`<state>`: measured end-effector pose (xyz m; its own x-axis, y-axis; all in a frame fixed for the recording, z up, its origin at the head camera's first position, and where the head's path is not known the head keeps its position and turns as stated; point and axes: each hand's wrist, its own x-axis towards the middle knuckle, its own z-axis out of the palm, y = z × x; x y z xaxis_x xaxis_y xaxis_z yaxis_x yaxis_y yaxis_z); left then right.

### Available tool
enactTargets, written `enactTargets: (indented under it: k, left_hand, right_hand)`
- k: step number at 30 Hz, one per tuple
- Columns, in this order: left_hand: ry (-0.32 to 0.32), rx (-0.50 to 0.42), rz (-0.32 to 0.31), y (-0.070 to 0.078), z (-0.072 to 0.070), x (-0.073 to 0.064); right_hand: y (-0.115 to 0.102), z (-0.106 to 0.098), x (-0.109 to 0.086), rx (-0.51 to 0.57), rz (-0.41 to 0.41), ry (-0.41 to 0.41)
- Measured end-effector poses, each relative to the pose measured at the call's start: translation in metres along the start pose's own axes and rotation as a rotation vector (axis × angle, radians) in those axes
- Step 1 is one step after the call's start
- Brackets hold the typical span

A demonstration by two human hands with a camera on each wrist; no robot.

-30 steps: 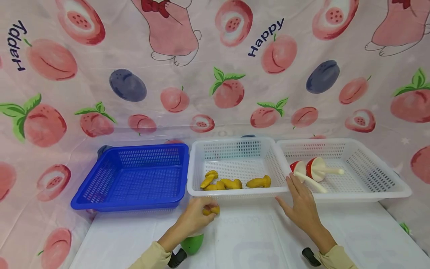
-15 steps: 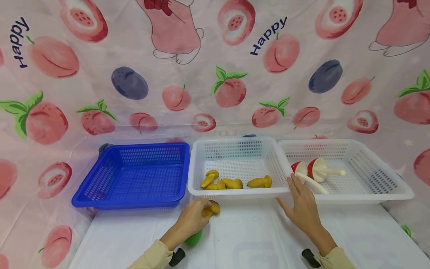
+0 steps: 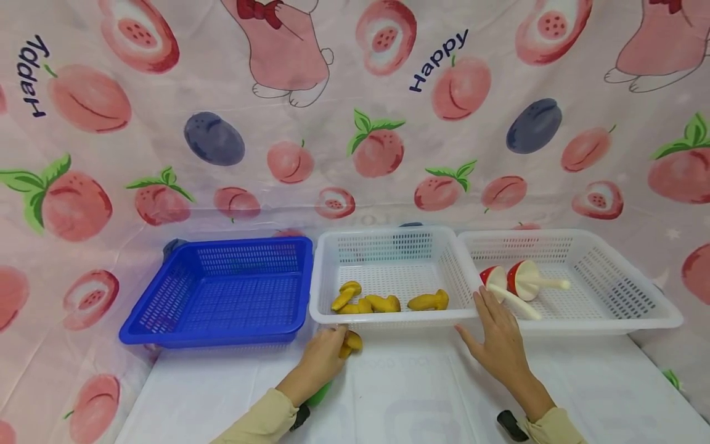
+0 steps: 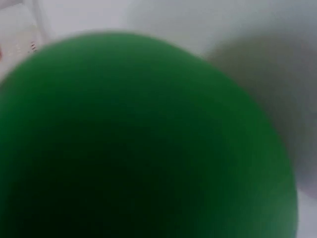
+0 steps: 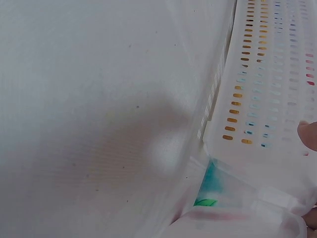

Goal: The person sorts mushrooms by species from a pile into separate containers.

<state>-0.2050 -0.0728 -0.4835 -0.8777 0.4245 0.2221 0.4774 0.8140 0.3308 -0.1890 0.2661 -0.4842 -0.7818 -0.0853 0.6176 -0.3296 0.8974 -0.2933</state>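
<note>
In the head view my left hand (image 3: 317, 365) holds a yellow-brown toy mushroom (image 3: 352, 344) at its fingertips, just in front of the middle white basket (image 3: 388, 319). Its hold is partly hidden by the back of the hand. Below that wrist lies a smooth green rounded object (image 3: 318, 395), mostly covered by the forearm; the same green object (image 4: 148, 139) fills most of the left wrist view, blurred. My right hand (image 3: 499, 342) rests with straight fingers against the rims where the two white baskets meet. Its thumb (image 5: 308, 135) shows at the edge of the right wrist view.
Several yellow-brown toy mushrooms (image 3: 381, 303) lie along the front of the middle basket. Red-capped toy mushrooms (image 3: 524, 280) lie in the right white basket (image 3: 627, 322). A blue basket (image 3: 211, 340) stands at left. A fruit-print cloth (image 3: 344, 142) hangs behind the white-covered table (image 3: 410, 388).
My left hand has shifted slightly, and the mushroom at its fingertips has turned. The left forearm now covers more of the green object. My right hand stays in place.
</note>
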Motion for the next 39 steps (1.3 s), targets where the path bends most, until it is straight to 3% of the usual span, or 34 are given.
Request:
enactTargets:
  k: [7,18,29,39]
  left_hand:
    - [-0.020,-0.005,0.035,0.000,-0.001,0.001]
    - [-0.092,-0.132,0.088,0.006,-0.014,-0.001]
    - [-0.077,-0.159,0.116,0.022,-0.042,0.000]
    - [-0.119,-0.211,0.129,0.037,-0.063,0.007]
  right_hand:
    - [0.002,0.000,-0.001,-0.001,0.003,0.001]
    - [0.002,0.002,-0.001,0.001,-0.019,0.023]
    - [0.002,0.002,-0.001,0.010,-0.015,0.028]
    - [0.000,0.000,0.000,0.018,-0.020,0.030]
